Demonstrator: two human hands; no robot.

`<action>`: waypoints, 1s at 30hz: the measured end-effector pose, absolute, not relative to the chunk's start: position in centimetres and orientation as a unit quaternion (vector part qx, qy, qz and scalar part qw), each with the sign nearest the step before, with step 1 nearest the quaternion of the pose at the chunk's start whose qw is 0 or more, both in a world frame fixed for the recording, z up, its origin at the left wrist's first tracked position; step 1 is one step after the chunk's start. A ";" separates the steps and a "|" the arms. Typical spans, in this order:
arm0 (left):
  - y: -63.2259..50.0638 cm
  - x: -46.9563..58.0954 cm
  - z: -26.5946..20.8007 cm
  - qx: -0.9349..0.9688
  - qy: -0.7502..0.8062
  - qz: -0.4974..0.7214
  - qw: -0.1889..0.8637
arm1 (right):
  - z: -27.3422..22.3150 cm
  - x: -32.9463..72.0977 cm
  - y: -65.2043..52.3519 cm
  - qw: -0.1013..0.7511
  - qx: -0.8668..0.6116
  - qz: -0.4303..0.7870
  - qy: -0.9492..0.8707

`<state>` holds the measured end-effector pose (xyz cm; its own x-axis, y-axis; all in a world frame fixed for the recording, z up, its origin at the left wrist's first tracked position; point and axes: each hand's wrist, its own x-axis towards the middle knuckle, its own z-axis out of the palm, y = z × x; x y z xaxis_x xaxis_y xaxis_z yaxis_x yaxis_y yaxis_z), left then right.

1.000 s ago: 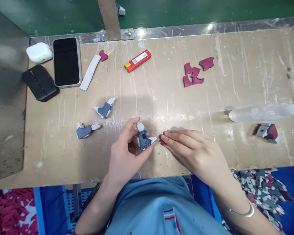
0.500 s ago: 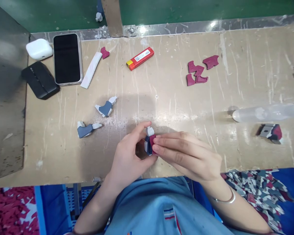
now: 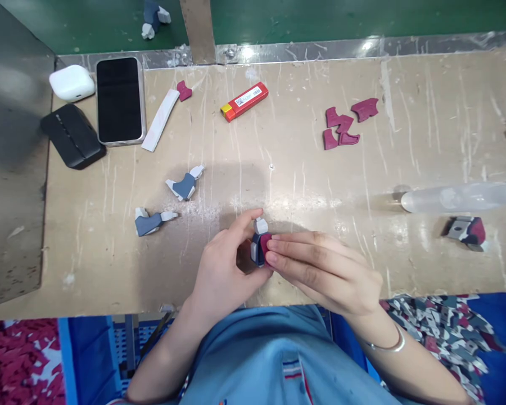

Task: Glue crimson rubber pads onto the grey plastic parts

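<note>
Between my two hands is a small plastic toy part [image 3: 257, 251], dark blue and grey with a light grey knob at its top. My left hand [image 3: 225, 264] grips it from the left, index finger curled by the knob and thumb below. Fingers of my right hand [image 3: 326, 270] press a maroon plastic piece [image 3: 265, 245] against its right side; the fingertips partly cover that piece. To the left lie two similar blue-grey toy parts, one higher [image 3: 184, 184] and one lower [image 3: 150, 223], without maroon pieces showing.
Loose maroon pieces [image 3: 365, 109] lie at the back right. A toy part with maroon [image 3: 468, 232] and a translucent bottle [image 3: 459, 197] are at right. A red box [image 3: 245, 101], phone [image 3: 118, 101] and white strip [image 3: 161, 120] lie behind. Bins [image 3: 88, 360] stand below the table edge.
On the green surface behind the table, a blue-grey part has moved left and more of it shows. My hands keep the same hold; the whole view has shifted slightly.
</note>
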<state>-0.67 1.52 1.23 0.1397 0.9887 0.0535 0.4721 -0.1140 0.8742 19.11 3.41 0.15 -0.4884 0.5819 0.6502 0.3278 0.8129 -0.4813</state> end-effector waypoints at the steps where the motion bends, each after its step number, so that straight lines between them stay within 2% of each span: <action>1: 1.5 -0.7 1.2 0.656 0.553 0.355 0.371 | 0.1 19.0 3.5 0.434 -0.268 0.148 -0.848; 4: 1.2 -0.8 1.0 0.623 0.547 0.374 0.415 | -0.1 18.6 3.7 0.446 -0.271 0.156 -0.839; 10: 1.1 -0.6 1.6 0.512 0.458 0.436 0.581 | 0.1 18.2 3.7 0.474 -0.291 0.187 -0.810; 14: 1.5 -0.5 2.3 0.426 0.416 0.473 0.650 | 0.8 18.0 3.2 0.506 -0.299 0.278 -0.759; 20: 1.4 -0.4 2.7 0.369 0.376 0.497 0.689 | 0.8 17.6 2.2 0.508 -0.353 0.384 -0.686; 30: 1.3 0.0 2.2 0.339 0.349 0.479 0.731 | 0.2 17.7 2.1 0.525 -0.334 0.324 -0.713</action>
<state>-0.04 1.34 2.25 0.2980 0.9362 -0.1864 -0.4634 0.3126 0.8292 17.66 2.09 0.22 -0.2262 0.8166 0.5311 0.1362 0.5664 -0.8128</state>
